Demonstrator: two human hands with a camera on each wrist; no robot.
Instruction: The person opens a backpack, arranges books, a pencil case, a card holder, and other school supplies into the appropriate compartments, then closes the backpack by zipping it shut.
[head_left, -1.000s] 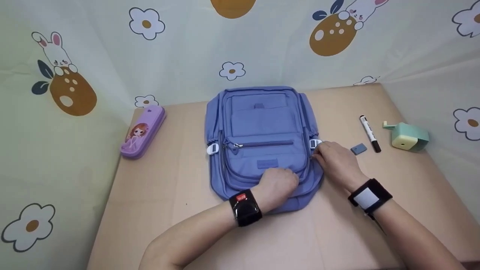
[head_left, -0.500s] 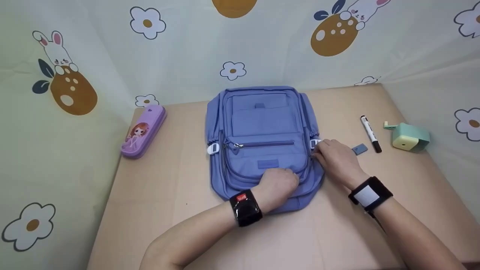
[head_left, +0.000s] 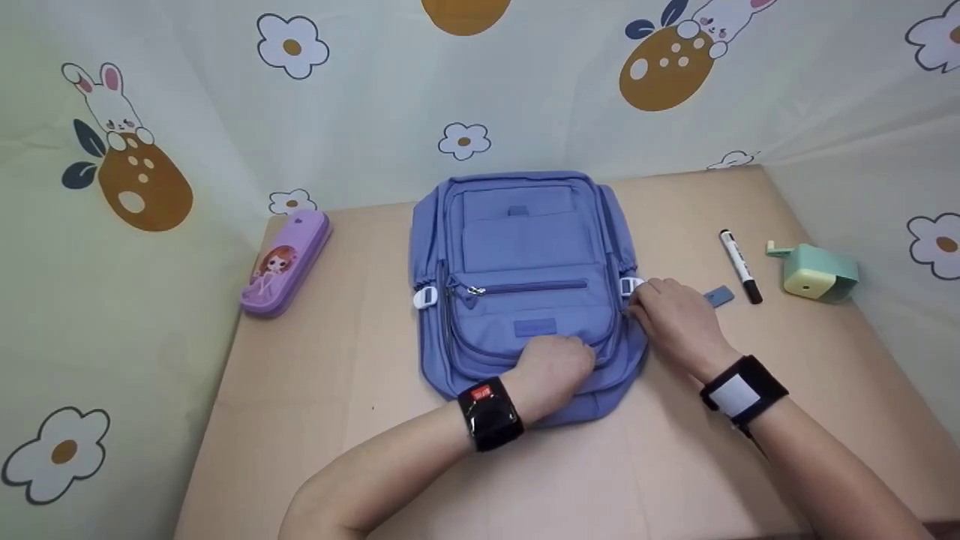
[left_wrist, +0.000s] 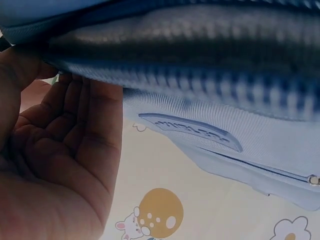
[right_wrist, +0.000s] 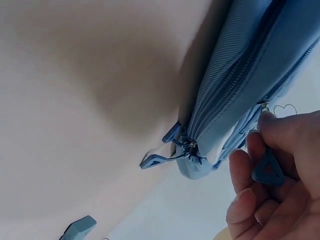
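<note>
The blue backpack (head_left: 517, 247) lay flat in the middle of the counter (head_left: 300, 420), its front pockets facing up. Near its lower edge the person's left hand (head_left: 555, 371) gripped the fabric, thumb and fingers closed on the edge beside a row of zipper teeth (left_wrist: 225, 87) with a dark gap above it. The right hand (head_left: 679, 319) was at the bag's right side, just below a white buckle (head_left: 630, 287), and pinched a zipper pull (right_wrist: 269, 171) whose triangular tab rested against the curled fingers. Each wrist wore a black band (head_left: 491, 416). Just beyond the right hand I saw a small grey-blue block (head_left: 720, 297), then a black-and-white marker (head_left: 740, 266) and a green-and-cream sharpener (head_left: 820, 271). A purple pencil case (head_left: 286, 262) lay well apart, near the counter's left edge. Behind everything hung a pale cloth (head_left: 375, 112) printed with flowers and rabbits.
</note>
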